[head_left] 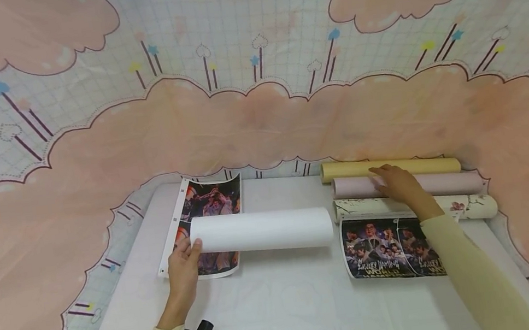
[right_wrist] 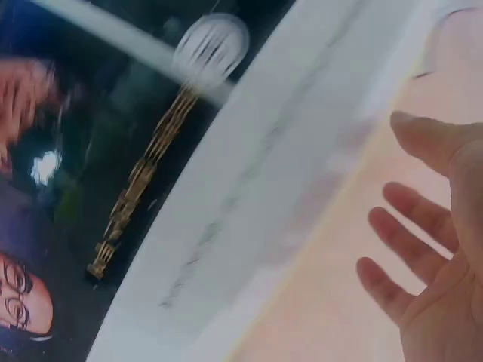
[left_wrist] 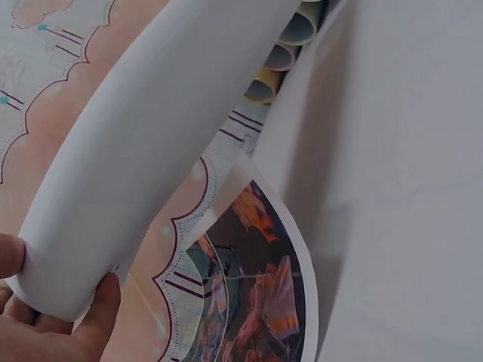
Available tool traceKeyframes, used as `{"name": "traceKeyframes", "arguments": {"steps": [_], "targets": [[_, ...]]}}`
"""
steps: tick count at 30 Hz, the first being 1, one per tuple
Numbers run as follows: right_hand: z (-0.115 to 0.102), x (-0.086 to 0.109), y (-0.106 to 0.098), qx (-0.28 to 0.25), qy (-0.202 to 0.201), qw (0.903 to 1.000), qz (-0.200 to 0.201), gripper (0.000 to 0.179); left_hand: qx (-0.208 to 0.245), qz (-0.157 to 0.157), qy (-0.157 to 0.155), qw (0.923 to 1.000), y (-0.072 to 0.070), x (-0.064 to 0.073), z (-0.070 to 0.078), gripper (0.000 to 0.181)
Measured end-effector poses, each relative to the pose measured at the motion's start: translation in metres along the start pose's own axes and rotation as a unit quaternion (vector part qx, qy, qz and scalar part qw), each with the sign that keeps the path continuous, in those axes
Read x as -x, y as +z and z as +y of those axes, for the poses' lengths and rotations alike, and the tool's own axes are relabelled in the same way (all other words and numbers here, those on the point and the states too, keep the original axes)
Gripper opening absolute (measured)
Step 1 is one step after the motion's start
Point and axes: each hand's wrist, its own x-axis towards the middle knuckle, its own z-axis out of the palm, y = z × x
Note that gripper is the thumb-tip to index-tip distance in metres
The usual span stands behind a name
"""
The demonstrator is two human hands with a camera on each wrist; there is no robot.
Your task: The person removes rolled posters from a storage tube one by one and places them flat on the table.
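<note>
My left hand (head_left: 184, 260) grips the left end of a plain white paper roll (head_left: 263, 231), thumb on one side and fingers on the other. In the left wrist view that roll (left_wrist: 151, 143) slants up across the picture. Beneath its left part lies a curling poster sheet (head_left: 214, 198). My right hand (head_left: 398, 184) hovers over a pale pink roll (head_left: 450, 183), fingertips close to the yellow roll (head_left: 344, 170) behind it. Seen from the right wrist, this hand (right_wrist: 438, 241) has its fingers spread and holds nothing.
A white roll with a branch-and-blossom print (head_left: 477, 206) lies in front of the pink one. Before it is a dark poster (head_left: 374, 250) with printed figures, partly covered by the right sleeve. All lie on a white table (head_left: 287, 305) against a patterned cloth backdrop (head_left: 250, 128).
</note>
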Motion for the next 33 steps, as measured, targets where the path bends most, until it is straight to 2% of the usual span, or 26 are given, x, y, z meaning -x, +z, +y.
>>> {"name": "traceKeyframes", "arguments": {"steps": [3,6,13,17,20,24,27,30,33], "targets": [[-0.018,0.011,-0.007,-0.009,-0.017,0.999,0.04,0.056,0.004,-0.001,0.02,0.9998,0.002,0.0,0.003,0.05],[-0.036,0.021,-0.015,-0.021,-0.023,0.9976,0.062,0.056,0.006,0.0,0.046,0.9989,0.006,0.0,0.007,0.05],[-0.07,0.043,-0.019,-0.078,-0.005,0.9909,0.109,0.055,0.027,0.019,0.118,0.9925,0.019,0.003,0.016,0.043],[-0.088,0.056,-0.014,-0.12,-0.006,0.9811,0.151,0.053,0.02,0.037,0.16,0.9862,0.026,0.01,0.016,0.037],[-0.099,0.064,-0.014,-0.158,-0.005,0.9704,0.183,0.049,0.018,0.048,0.209,0.9766,0.032,0.013,0.018,0.034],[-0.113,0.07,-0.017,-0.192,-0.007,0.9601,0.203,0.046,0.024,0.062,0.292,0.954,0.042,0.013,0.024,0.028],[-0.123,0.072,-0.014,-0.208,-0.014,0.9572,0.201,0.046,-0.008,0.081,0.363,0.9283,0.048,0.015,0.029,0.02],[-0.131,0.072,-0.009,-0.225,-0.023,0.9549,0.192,0.045,-0.054,0.099,0.438,0.8922,0.054,0.017,0.031,0.016],[-0.138,0.073,-0.003,-0.249,-0.025,0.952,0.176,0.045,-0.099,0.104,0.51,0.8482,0.059,0.017,0.03,0.009]]}}
